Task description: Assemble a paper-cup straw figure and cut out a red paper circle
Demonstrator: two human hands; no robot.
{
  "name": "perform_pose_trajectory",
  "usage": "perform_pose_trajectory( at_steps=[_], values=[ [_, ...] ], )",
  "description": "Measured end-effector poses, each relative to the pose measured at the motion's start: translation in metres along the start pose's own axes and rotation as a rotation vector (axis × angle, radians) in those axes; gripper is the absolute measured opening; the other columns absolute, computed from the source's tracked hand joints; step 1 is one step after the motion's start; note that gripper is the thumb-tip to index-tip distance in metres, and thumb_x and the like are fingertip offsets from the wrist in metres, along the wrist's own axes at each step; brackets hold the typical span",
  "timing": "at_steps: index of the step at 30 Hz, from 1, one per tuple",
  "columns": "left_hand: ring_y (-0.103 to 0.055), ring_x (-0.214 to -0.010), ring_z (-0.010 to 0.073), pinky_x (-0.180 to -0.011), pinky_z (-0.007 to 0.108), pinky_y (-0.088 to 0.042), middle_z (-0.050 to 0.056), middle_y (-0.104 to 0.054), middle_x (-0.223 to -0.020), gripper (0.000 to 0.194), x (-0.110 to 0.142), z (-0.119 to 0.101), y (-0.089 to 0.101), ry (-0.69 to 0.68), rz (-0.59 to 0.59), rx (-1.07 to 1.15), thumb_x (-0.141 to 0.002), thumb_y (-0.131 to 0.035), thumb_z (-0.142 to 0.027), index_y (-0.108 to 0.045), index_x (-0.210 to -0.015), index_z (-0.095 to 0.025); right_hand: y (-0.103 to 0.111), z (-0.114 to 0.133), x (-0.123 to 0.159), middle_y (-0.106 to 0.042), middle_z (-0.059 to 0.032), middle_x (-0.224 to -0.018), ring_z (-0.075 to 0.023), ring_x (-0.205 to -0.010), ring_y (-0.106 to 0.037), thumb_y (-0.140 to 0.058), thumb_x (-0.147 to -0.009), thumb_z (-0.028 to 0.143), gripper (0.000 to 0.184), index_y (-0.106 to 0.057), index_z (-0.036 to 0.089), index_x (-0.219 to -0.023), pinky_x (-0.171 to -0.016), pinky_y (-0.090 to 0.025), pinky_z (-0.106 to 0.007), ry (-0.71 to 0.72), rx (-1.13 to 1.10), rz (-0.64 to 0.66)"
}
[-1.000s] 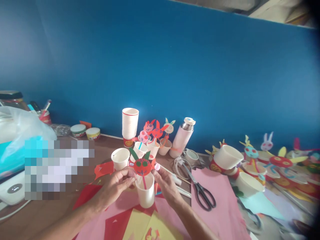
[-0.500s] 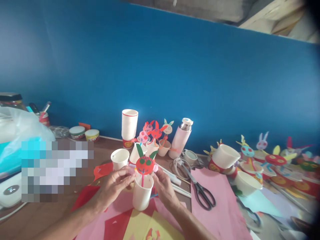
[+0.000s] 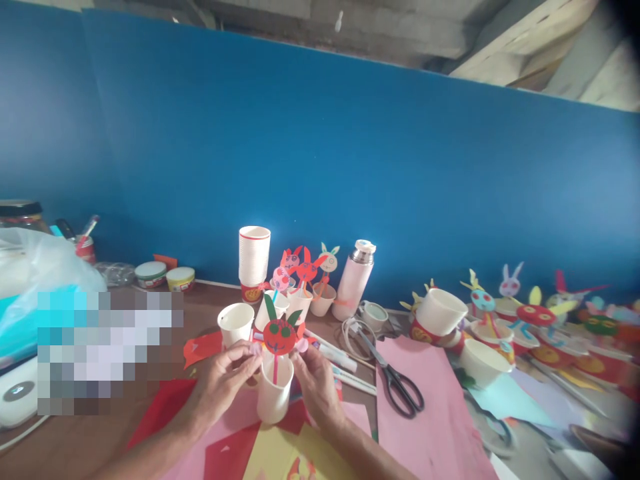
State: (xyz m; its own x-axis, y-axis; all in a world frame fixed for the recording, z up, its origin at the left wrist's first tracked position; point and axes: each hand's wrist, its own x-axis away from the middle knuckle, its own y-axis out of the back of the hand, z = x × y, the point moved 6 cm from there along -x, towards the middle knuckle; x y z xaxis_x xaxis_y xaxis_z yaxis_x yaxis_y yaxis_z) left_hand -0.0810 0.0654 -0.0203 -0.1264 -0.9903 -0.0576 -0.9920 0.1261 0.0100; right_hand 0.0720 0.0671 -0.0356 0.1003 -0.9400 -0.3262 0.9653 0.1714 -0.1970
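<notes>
Well, biggest first: a blue wall (image 3: 320, 147) rises behind a brown table (image 3: 161, 363), where a pink sheet (image 3: 425, 420) lies at the right under black-handled scissors (image 3: 400, 390). The person's left hand (image 3: 227, 373) and right hand (image 3: 315, 383) reach in from either side — each with its thumb and fingertips drawn together in a pinch. Between them a white paper cup (image 3: 273, 400) stands roughly upright (whether any finger touches its rim, I cannot tell). Just above the cup's mouth sits a red paper face (image 3: 279, 341), on a narrow pink strip (image 3: 275, 370) that runs down into the cup. Two green ears (image 3: 270, 308) top the face. Smallest of all — a pink piece (image 3: 256, 348) clamped in the left fingertips, and a pink scrap (image 3: 302, 345) in the right ones.
</notes>
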Motion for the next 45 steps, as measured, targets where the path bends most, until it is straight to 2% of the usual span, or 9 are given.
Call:
perform_pose_trajectory(
  at_steps=[9,18,24,27,31,35,39,45],
  values=[
    [-0.058,-0.065,0.0156,-0.060,0.023,-0.048,0.000,-0.064,-0.072,0.024,-0.001,0.011,0.003,0.082,-0.033,0.003,-0.075,-0.063,-0.042,-0.066,-0.077,-0.018,-0.004,0.015,0.001,-0.068,-0.0058,-0.089,-0.0215,-0.077,-0.063,-0.053,-0.088,0.037,0.026,-0.066,0.018,-0.100,-0.072,-0.049,-0.031,0.057,0.034,-0.009],
    [-0.057,-0.060,0.0133,-0.059,0.022,-0.047,-0.002,-0.063,-0.066,0.026,-0.001,0.012,0.005,0.089,-0.068,0.031,-0.073,-0.065,-0.043,-0.067,-0.079,-0.018,-0.004,0.018,0.002,-0.067,-0.0052,-0.093,-0.0208,-0.083,-0.061,-0.049,-0.091,0.038,0.027,-0.064,0.019,-0.103,-0.080,-0.047,-0.030,0.096,0.076,-0.010],
    [-0.058,-0.059,0.0139,-0.057,0.022,-0.047,-0.002,-0.064,-0.064,0.029,0.001,0.010,0.006,0.084,-0.120,0.064,-0.071,-0.066,-0.045,-0.067,-0.080,-0.018,-0.003,0.021,0.003,-0.065,-0.0044,-0.088,-0.0196,-0.079,-0.059,-0.045,-0.092,0.040,0.029,-0.063,0.018,-0.098,-0.079,-0.046,-0.029,0.097,0.139,-0.027],
    [-0.059,-0.061,0.0143,-0.058,0.022,-0.048,-0.001,-0.065,-0.065,0.029,0.001,0.012,0.007,0.083,-0.122,0.067,-0.072,-0.065,-0.045,-0.067,-0.083,-0.019,-0.002,0.018,0.004,-0.063,-0.0037,-0.086,-0.0186,-0.078,-0.057,-0.044,-0.093,0.040,0.028,-0.061,0.018,-0.094,-0.080,-0.045,-0.029,0.092,0.139,-0.030],
    [-0.060,-0.062,0.0143,-0.059,0.022,-0.049,-0.002,-0.065,-0.066,0.028,0.001,0.015,0.010,0.079,-0.127,0.069,-0.073,-0.065,-0.044,-0.066,-0.085,-0.019,-0.001,0.010,0.008,-0.060,-0.0050,-0.089,-0.0192,-0.082,-0.055,-0.040,-0.094,0.042,0.031,-0.058,0.018,-0.100,-0.077,-0.045,-0.028,0.095,0.215,-0.011],
    [-0.060,-0.060,0.0128,-0.059,0.021,-0.050,-0.003,-0.064,-0.066,0.026,0.001,0.014,0.012,0.085,-0.134,0.075,-0.075,-0.064,-0.044,-0.065,-0.085,-0.020,0.003,0.002,0.013,-0.059,-0.0054,-0.088,-0.0189,-0.079,-0.054,-0.046,-0.090,0.046,0.035,-0.056,0.016,-0.106,-0.072,-0.045,-0.028,0.097,0.332,0.011],
    [-0.062,-0.059,0.0139,-0.059,0.022,-0.051,-0.003,-0.065,-0.065,0.025,0.001,0.012,0.012,0.089,-0.140,0.072,-0.076,-0.062,-0.044,-0.066,-0.084,-0.021,0.002,0.004,0.015,-0.060,-0.0055,-0.093,-0.0186,-0.079,-0.054,-0.056,-0.083,0.047,0.038,-0.054,0.016,-0.106,-0.070,-0.044,-0.027,0.106,0.347,0.050],
    [-0.063,-0.061,0.0163,-0.060,0.025,-0.052,-0.001,-0.067,-0.068,0.025,0.001,0.015,0.014,0.082,-0.169,0.065,-0.074,-0.064,-0.043,-0.067,-0.086,-0.021,-0.004,0.009,0.014,-0.060,-0.0085,-0.110,-0.0241,-0.098,-0.055,-0.070,-0.074,0.042,0.054,-0.050,0.018,-0.117,-0.085,-0.043,-0.032,0.096,0.321,0.081]
  ],
)
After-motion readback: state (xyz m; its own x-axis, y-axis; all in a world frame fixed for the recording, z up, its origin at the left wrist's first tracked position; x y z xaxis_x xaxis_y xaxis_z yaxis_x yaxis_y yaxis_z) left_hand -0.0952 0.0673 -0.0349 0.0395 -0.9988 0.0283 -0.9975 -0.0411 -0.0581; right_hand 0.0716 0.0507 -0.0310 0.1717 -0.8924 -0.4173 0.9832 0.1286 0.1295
